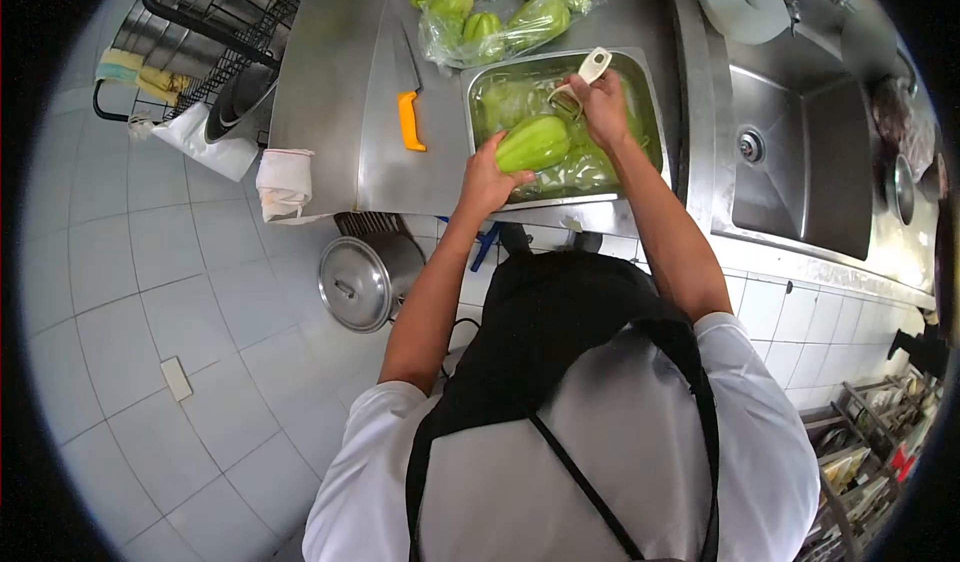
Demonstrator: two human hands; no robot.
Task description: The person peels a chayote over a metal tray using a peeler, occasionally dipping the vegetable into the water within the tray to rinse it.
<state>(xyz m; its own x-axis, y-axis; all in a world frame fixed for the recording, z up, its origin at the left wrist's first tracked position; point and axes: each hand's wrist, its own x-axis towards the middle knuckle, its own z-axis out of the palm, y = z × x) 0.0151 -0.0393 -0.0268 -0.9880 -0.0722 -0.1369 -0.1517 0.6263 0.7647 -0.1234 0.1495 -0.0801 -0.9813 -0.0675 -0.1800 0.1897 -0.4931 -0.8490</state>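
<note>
Peeling, apparently: the left hand (488,175) grips a green vegetable (535,144) over a metal tray (655,112); the right hand (601,110) holds a peeler (594,65). Whether peeler meets vegetable is unclear. The next stroke calls for holding the vegetable steady.

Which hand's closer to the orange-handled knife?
Left. The left hand, gripping a chayote, is right of the knife; the right hand, holding a peeler, is farther right, past that chayote.

Green chayote (535,144), orange knife handle (409,122)
</note>
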